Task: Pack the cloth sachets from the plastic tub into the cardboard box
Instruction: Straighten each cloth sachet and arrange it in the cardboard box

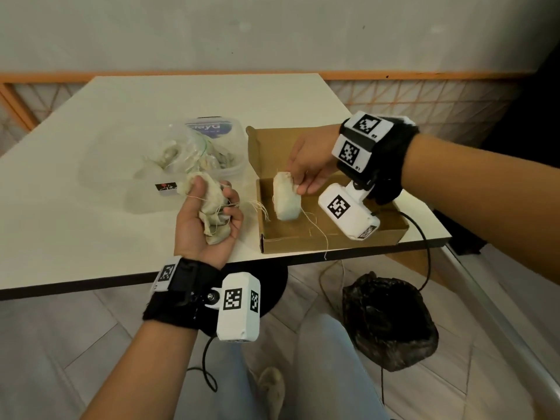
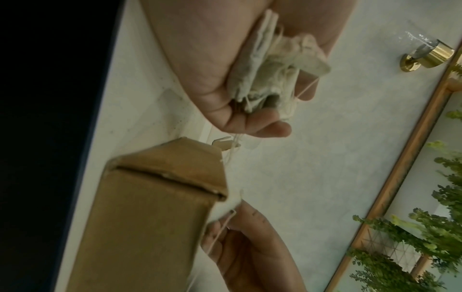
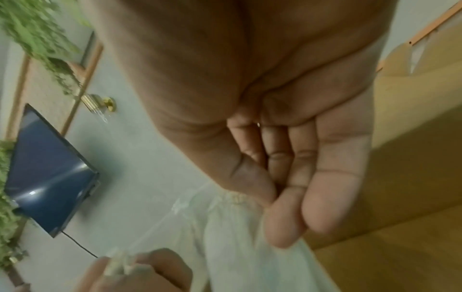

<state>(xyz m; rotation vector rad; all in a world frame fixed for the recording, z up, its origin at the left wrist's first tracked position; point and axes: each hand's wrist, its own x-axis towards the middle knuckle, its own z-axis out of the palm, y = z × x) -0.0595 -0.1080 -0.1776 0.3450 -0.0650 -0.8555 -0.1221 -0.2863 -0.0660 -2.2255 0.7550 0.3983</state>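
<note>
Right hand [image 1: 309, 165] pinches a soft, light sachet [image 1: 286, 200] mid-frame over the cardboard box [image 1: 333, 237]; left hand [image 1: 206, 216] clutches a limp bunch of sachets [image 1: 212, 207], best grasped by the body, clear of the threads.

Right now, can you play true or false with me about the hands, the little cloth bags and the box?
1. The left hand grips a bunch of cloth bags. True.
2. The right hand is empty. False: it holds a white cloth bag inside the cardboard box.
3. The cardboard box is full to the top. False: only that one white bag shows in it.
4. The plastic tub sits to the left of the box on the table. True.
5. Loose threads hang from the bags. True.
</note>
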